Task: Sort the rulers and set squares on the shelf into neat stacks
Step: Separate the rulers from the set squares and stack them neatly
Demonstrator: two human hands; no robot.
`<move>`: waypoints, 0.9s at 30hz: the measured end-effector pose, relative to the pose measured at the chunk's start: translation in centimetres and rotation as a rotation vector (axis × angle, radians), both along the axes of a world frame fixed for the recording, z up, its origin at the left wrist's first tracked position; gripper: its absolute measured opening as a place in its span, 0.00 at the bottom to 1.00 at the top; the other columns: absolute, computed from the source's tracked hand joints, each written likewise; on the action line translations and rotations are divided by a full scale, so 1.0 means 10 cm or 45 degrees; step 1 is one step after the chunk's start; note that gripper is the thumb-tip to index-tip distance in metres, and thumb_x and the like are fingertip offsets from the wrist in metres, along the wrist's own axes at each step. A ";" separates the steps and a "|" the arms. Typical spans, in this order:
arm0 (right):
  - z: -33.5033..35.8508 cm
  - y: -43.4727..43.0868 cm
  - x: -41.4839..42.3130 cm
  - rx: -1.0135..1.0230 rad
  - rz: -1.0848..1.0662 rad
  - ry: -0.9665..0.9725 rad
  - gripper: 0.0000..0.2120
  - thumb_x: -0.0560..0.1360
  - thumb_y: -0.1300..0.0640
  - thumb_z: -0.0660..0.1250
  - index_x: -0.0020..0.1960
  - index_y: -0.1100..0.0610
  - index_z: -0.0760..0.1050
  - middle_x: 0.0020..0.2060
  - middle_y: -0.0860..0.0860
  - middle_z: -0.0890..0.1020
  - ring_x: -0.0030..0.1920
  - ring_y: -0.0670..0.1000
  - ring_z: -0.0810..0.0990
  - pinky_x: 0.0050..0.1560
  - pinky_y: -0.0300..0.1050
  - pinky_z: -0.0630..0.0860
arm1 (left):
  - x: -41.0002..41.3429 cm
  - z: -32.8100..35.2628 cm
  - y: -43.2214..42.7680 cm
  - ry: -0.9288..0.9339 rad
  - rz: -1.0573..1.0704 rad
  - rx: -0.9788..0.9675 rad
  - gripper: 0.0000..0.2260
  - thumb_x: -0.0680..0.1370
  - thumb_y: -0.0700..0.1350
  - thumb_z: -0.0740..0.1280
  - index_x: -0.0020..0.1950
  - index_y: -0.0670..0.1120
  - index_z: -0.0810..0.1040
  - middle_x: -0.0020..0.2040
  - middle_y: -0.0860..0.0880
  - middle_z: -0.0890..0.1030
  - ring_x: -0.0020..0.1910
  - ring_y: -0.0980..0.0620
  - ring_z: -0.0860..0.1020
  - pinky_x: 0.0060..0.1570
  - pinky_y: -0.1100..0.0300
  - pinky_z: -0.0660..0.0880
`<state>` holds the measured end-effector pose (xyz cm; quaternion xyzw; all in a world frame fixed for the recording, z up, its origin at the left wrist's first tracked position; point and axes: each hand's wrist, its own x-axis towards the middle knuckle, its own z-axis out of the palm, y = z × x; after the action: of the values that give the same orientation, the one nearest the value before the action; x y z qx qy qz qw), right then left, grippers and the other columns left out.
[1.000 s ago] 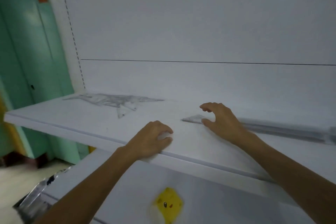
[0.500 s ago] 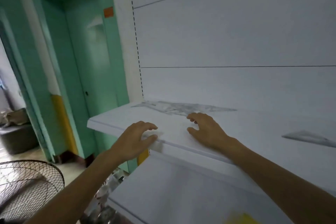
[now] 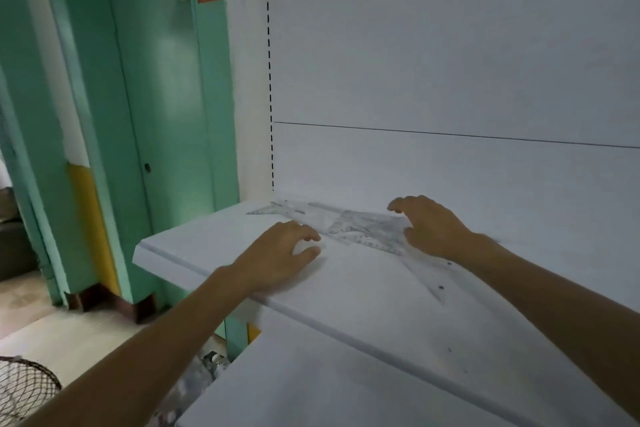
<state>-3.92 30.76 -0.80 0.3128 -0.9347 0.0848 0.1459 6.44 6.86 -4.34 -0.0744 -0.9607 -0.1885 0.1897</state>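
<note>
A loose pile of clear plastic set squares (image 3: 367, 229) lies at the back left of the white shelf (image 3: 194, 253). One long thin set square (image 3: 427, 276) sticks out of the pile toward the front, and another (image 3: 277, 210) lies flat at the far left. My right hand (image 3: 433, 229) hovers over the pile's right side with bent fingers, its fingertips at the top sheets. My left hand (image 3: 280, 253) rests on the shelf just left of the pile, fingers loosely curled, with nothing visible in it.
A white back panel (image 3: 450, 80) rises behind the shelf. A lower white shelf (image 3: 329, 374) juts out below. A green door and frame (image 3: 156, 114) stand to the left, and a wire fan guard (image 3: 24, 388) sits at the bottom left corner.
The view has swung left along the shelf. Both hands have moved left and forward from the shelf's front edge to the set square pile. The ruler stack on the right has left view.
</note>
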 end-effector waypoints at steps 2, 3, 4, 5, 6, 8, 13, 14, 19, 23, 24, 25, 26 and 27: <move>0.02 -0.01 -0.17 0.107 -0.011 0.016 0.25 0.74 0.65 0.60 0.70 0.55 0.63 0.65 0.52 0.71 0.65 0.53 0.67 0.63 0.46 0.66 | -0.21 0.04 -0.09 -0.025 -0.008 -0.046 0.14 0.79 0.52 0.59 0.62 0.50 0.74 0.63 0.52 0.75 0.62 0.54 0.69 0.57 0.66 0.60; 0.01 -0.01 -0.25 0.143 -0.005 0.023 0.26 0.74 0.65 0.60 0.70 0.54 0.63 0.66 0.52 0.71 0.65 0.53 0.67 0.63 0.46 0.65 | -0.31 0.04 -0.13 -0.027 -0.013 -0.052 0.14 0.79 0.52 0.59 0.62 0.50 0.74 0.63 0.51 0.75 0.62 0.54 0.70 0.57 0.65 0.61; -0.01 -0.01 -0.32 0.176 0.008 0.022 0.26 0.74 0.65 0.61 0.70 0.54 0.62 0.67 0.51 0.70 0.66 0.52 0.66 0.63 0.45 0.64 | -0.41 0.04 -0.18 -0.024 -0.017 -0.053 0.14 0.79 0.51 0.59 0.62 0.50 0.74 0.63 0.51 0.75 0.62 0.54 0.70 0.58 0.64 0.61; -0.04 -0.02 -0.38 0.208 0.016 -0.005 0.27 0.73 0.64 0.61 0.70 0.53 0.62 0.68 0.50 0.69 0.67 0.52 0.66 0.64 0.44 0.64 | -0.50 0.03 -0.22 -0.028 -0.020 -0.053 0.13 0.79 0.51 0.60 0.62 0.50 0.74 0.63 0.51 0.75 0.63 0.53 0.70 0.59 0.64 0.61; -0.07 -0.03 -0.43 0.231 0.026 -0.047 0.27 0.73 0.64 0.62 0.71 0.52 0.62 0.69 0.50 0.68 0.67 0.51 0.66 0.64 0.43 0.63 | -0.57 0.01 -0.26 -0.042 -0.021 -0.052 0.14 0.79 0.51 0.60 0.62 0.49 0.74 0.63 0.51 0.75 0.63 0.53 0.70 0.60 0.63 0.62; -0.14 -0.05 -0.54 0.244 0.037 -0.132 0.27 0.74 0.63 0.61 0.72 0.52 0.61 0.70 0.50 0.66 0.69 0.51 0.65 0.67 0.44 0.62 | -0.71 -0.03 -0.32 -0.063 -0.023 -0.062 0.14 0.79 0.51 0.61 0.63 0.49 0.74 0.64 0.51 0.74 0.64 0.52 0.70 0.62 0.62 0.62; -0.24 -0.19 -0.69 0.171 0.050 -0.285 0.24 0.78 0.59 0.57 0.73 0.52 0.59 0.72 0.49 0.66 0.70 0.49 0.65 0.65 0.35 0.59 | -0.93 -0.05 -0.43 -0.128 -0.079 -0.059 0.15 0.78 0.51 0.62 0.63 0.50 0.73 0.65 0.50 0.74 0.65 0.52 0.69 0.64 0.61 0.62; -0.25 -0.23 -0.70 0.154 0.048 -0.276 0.23 0.78 0.58 0.57 0.73 0.52 0.60 0.71 0.49 0.67 0.69 0.49 0.66 0.64 0.35 0.60 | -0.96 -0.04 -0.47 -0.136 -0.098 -0.060 0.15 0.78 0.51 0.62 0.63 0.50 0.73 0.65 0.51 0.74 0.65 0.52 0.69 0.64 0.60 0.63; -0.27 -0.42 -0.65 0.037 -0.037 -0.211 0.19 0.78 0.51 0.60 0.68 0.53 0.68 0.62 0.51 0.75 0.61 0.51 0.72 0.61 0.41 0.65 | -1.15 0.01 -0.62 -0.185 -0.189 -0.066 0.16 0.77 0.52 0.64 0.64 0.49 0.73 0.65 0.51 0.74 0.64 0.53 0.71 0.62 0.60 0.66; -0.29 -0.54 -0.54 0.226 -0.084 0.067 0.15 0.80 0.50 0.53 0.60 0.55 0.73 0.55 0.53 0.77 0.56 0.53 0.74 0.55 0.45 0.69 | -1.29 -0.01 -0.64 -0.283 -0.240 -0.048 0.20 0.76 0.54 0.65 0.67 0.50 0.71 0.66 0.51 0.72 0.63 0.53 0.72 0.61 0.60 0.67; -0.31 -0.57 -0.51 0.286 -0.093 0.147 0.14 0.81 0.52 0.52 0.57 0.56 0.73 0.53 0.53 0.77 0.54 0.53 0.74 0.52 0.46 0.70 | -1.31 -0.02 -0.65 -0.295 -0.251 -0.034 0.20 0.76 0.55 0.64 0.67 0.51 0.71 0.66 0.51 0.73 0.62 0.53 0.72 0.62 0.58 0.68; -0.33 -0.58 -0.50 0.340 -0.109 0.209 0.12 0.81 0.54 0.52 0.55 0.57 0.72 0.51 0.53 0.77 0.53 0.54 0.75 0.50 0.46 0.70 | -1.32 -0.03 -0.66 -0.282 -0.261 -0.041 0.20 0.76 0.56 0.64 0.66 0.51 0.72 0.66 0.51 0.73 0.62 0.53 0.73 0.62 0.56 0.69; -0.34 -0.60 -0.48 0.376 -0.134 0.249 0.10 0.80 0.56 0.53 0.55 0.57 0.71 0.51 0.54 0.77 0.52 0.54 0.75 0.49 0.46 0.70 | -1.34 -0.04 -0.67 -0.249 -0.268 -0.073 0.19 0.76 0.57 0.63 0.65 0.52 0.73 0.65 0.51 0.74 0.62 0.52 0.73 0.62 0.55 0.68; -0.35 -0.62 -0.47 0.388 -0.167 0.271 0.09 0.80 0.58 0.53 0.56 0.57 0.70 0.51 0.54 0.77 0.51 0.54 0.75 0.48 0.46 0.70 | -1.35 -0.04 -0.68 -0.211 -0.270 -0.124 0.19 0.76 0.58 0.62 0.64 0.53 0.74 0.64 0.50 0.75 0.62 0.51 0.72 0.62 0.53 0.68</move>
<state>-8.64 24.55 -4.30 0.2768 -0.9344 -0.1008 0.2003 -7.05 0.08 -4.78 -0.1688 -0.9678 -0.1663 0.0850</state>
